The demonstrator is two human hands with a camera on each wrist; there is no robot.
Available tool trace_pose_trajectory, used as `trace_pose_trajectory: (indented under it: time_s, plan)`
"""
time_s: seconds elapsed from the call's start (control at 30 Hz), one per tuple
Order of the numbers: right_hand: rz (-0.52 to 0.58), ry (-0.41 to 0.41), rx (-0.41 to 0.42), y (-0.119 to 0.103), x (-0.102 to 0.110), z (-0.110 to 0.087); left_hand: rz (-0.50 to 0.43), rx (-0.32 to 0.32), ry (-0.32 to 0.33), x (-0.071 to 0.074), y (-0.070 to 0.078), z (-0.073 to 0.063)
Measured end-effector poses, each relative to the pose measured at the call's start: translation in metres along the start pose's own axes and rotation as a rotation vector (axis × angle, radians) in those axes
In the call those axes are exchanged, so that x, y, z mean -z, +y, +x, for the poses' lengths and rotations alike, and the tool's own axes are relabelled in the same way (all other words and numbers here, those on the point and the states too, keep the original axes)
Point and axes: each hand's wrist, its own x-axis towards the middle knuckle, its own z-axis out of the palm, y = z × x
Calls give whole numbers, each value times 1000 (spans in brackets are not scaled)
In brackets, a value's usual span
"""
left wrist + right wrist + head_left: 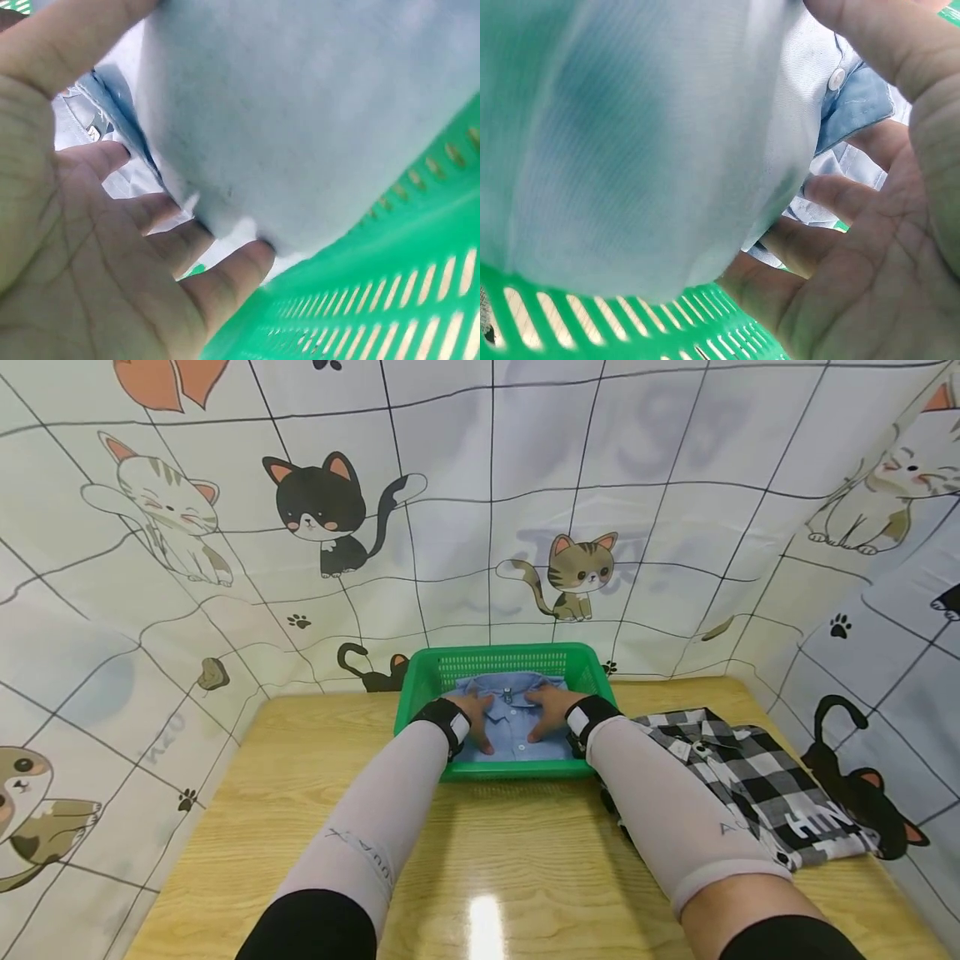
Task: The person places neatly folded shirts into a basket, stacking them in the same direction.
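A folded light-blue button-up shirt [514,735] lies in a green plastic basket [517,769], its collar toward the far wall. On the shirt's left half rests my left hand [474,718], thumb and fingers spread. My right hand [552,708] lies spread on the right half in the same way. In the left wrist view, the fingertips [259,255] touch the pale cloth beside the slotted basket wall. Fairly straight fingers [840,196] reach under the cloth's edge in the right wrist view, near a white button [836,79]; their tips are partly hidden.
A black-and-white plaid shirt [750,768] lies on the wooden table [517,852], right of the basket and partly behind my right forearm. A cat-print cloth [450,543] hangs as a backdrop behind the table and along both sides.
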Motion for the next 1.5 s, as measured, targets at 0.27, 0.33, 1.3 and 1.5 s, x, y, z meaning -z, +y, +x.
trace_pose_trajectory:
  time_s: [0.27, 0.33, 1.3, 1.5]
  plan:
    - [61, 64, 153, -10, 33, -51, -154, -191, 172, 17, -9, -7]
    - [113, 128, 200, -9, 42, -77, -214, -266, 228, 22, -13, -26]
    - [-76, 340, -77, 153, -77, -220, -44, -628, 635, -72, -49, -132]
    - [-89, 327, -95, 154, -82, -218, -49, -609, 625, -72, -48, -132]
